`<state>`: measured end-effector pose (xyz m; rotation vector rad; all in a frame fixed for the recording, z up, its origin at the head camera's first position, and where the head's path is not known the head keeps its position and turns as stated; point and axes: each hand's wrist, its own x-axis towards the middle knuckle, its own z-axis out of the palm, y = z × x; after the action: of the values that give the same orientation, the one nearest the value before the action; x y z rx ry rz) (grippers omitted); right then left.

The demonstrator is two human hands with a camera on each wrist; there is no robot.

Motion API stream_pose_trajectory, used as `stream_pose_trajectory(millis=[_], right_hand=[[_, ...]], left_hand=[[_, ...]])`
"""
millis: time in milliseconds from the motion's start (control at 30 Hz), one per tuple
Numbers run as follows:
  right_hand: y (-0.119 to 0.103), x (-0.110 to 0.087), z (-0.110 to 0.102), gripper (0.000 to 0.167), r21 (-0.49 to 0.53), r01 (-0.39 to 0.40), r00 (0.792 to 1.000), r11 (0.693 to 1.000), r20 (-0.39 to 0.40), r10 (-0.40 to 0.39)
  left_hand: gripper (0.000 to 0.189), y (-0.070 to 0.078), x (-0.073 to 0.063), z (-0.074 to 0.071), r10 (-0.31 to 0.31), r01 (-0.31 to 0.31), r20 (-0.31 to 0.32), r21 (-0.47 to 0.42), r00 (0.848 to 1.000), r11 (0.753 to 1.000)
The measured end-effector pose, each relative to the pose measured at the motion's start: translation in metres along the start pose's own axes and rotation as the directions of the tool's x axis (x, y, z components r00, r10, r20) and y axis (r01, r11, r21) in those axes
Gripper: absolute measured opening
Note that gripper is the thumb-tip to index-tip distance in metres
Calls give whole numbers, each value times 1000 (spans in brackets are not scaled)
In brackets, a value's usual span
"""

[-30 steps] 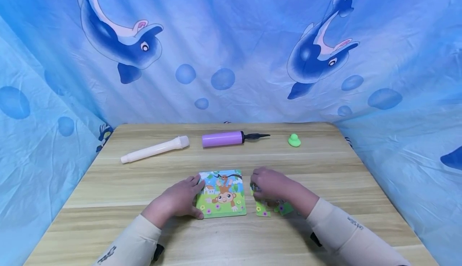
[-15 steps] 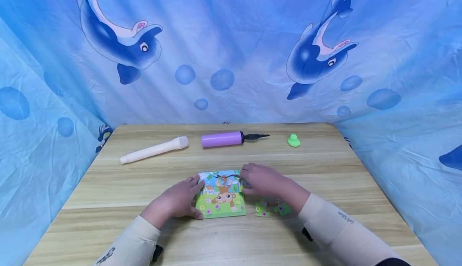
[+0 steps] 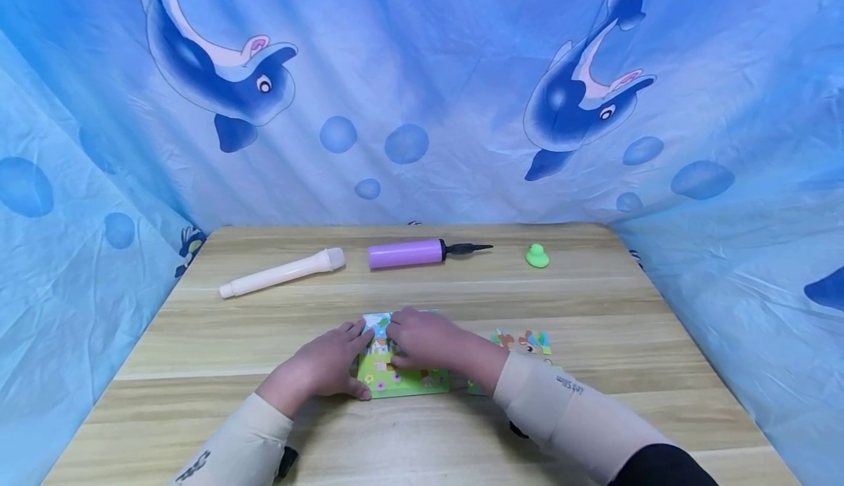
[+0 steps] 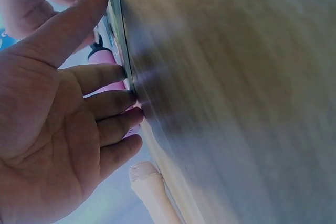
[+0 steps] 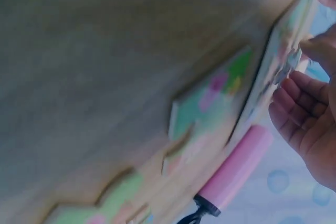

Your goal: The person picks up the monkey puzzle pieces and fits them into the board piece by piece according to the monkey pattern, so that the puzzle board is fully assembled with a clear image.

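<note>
A square jigsaw board [image 3: 409, 389] with a monkey, flowers and a sky scene lies on the table in the head view. My left hand [image 3: 327, 361] rests at its left side, fingers stretched along the edge and thumb at the near corner. Over the middle of the board, my right hand [image 3: 425, 339] covers much of the picture. In the right wrist view, its thumb and fingertips pinch a small jigsaw piece [image 5: 289, 65] close over the board; the piece's picture is not readable. Loose jigsaw pieces [image 3: 527, 343] lie right of the board, partly hidden by the right forearm.
Behind the board are a white toy microphone [image 3: 283, 273], a purple hand pump [image 3: 405, 254] with a black nozzle, and a small green hat-shaped item [image 3: 537, 256]. A blue dolphin-print curtain [image 3: 409, 68] hangs along the table's back and sides.
My right hand has moved left from the loose pieces onto the board with a jigsaw piece, uncovering pieces on the right. My left hand has stayed at the board's left edge.
</note>
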<state>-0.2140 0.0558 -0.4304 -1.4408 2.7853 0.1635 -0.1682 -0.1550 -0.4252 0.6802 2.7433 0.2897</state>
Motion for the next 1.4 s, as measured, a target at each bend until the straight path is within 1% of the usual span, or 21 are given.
stream_pose_trajectory(millis=[100,167,300,367,433,500,600,733,867,1033,1200,1300,1400], right_hand=[[-3,6,6,32,-3,-38,999,999,3,38],[-4,7,7,34,15,-58,998,998,14,58],[1,0,4,36,75,-91,995,993,56,87],[6,-5,2,34,95,-105,992,990,76,98],[10,-8,0,29,105,-110,991,988,87,101],[13,-10,1,23,111,-99,993,989,76,91],[15,-10,3,17,100,-61,998,993,37,57],[12,-5,8,15,89,-18,1000,996,-14,19],[7,0,11,15,75,-7,999,997,-38,10],[3,6,11,16,53,6,999,999,-39,-3],[0,11,11,17,54,22,999,998,-34,-20],[1,13,12,17,56,24,999,998,-30,-23],[1,14,13,16,52,35,999,998,-28,-34]], left_hand=[[103,-1,0,-1,5,-5,-4,6,1000,1000],[103,-1,0,-1,6,-6,-6,12,1000,1000],[103,-2,2,0,9,-8,-6,8,1000,1000],[104,-2,2,0,5,-5,-2,2,1000,1000],[104,-2,3,0,-4,4,3,-3,1000,1000],[104,-2,2,0,-12,12,7,-4,1000,1000],[105,-3,2,0,-12,12,7,-1,1000,1000],[104,-4,2,1,0,0,-1,-1,1000,1000],[104,-3,2,1,13,-13,-11,-4,1000,1000],[103,-2,3,1,12,-12,-6,-2,1000,1000],[103,-2,2,1,11,-11,-4,-4,1000,1000],[103,-2,2,1,14,-14,0,9,1000,1000],[102,0,2,-1,15,-15,17,35,1000,999]])
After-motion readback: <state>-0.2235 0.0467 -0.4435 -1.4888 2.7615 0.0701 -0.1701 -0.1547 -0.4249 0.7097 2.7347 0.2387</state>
